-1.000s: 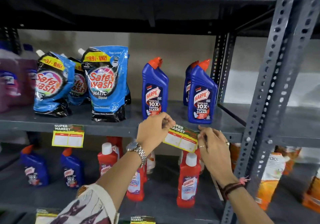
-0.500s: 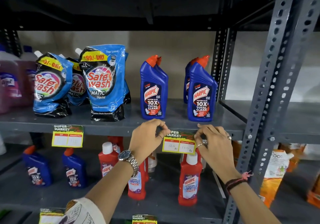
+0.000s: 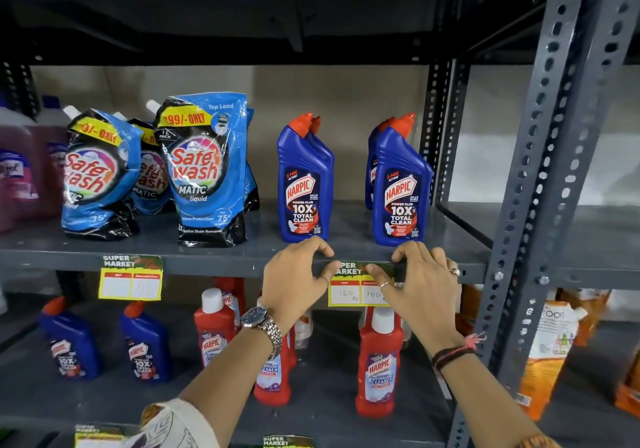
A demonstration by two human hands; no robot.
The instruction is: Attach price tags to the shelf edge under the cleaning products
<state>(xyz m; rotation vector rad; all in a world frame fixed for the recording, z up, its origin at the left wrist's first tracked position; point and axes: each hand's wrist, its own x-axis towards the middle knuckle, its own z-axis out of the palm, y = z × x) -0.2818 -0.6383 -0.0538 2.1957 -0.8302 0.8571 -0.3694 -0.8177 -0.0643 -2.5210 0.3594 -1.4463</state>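
A yellow price tag (image 3: 349, 291) with a green "SUPER MARKET" header lies flat and level against the grey shelf edge (image 3: 221, 264), below the blue Harpic bottles (image 3: 304, 184). It reads 120 and 100. My left hand (image 3: 294, 281) pinches its upper left corner with thumb and fingers. My right hand (image 3: 419, 285) presses on its right side and covers that part. A second tag (image 3: 131, 278) of the same kind hangs on the shelf edge further left, under the Safewash pouches (image 3: 204, 170).
Red Harpic bottles (image 3: 379, 361) and blue ones (image 3: 147, 347) stand on the shelf below. A perforated grey upright (image 3: 540, 184) rises at the right. Orange packs (image 3: 550, 347) sit beyond it. Purple bottles (image 3: 17, 170) stand far left. More tags (image 3: 287, 441) hang lower down.
The tag was tilted and off the edge a second ago; it now sits level and flat against the shelf edge. Both hands moved up and closer to it.
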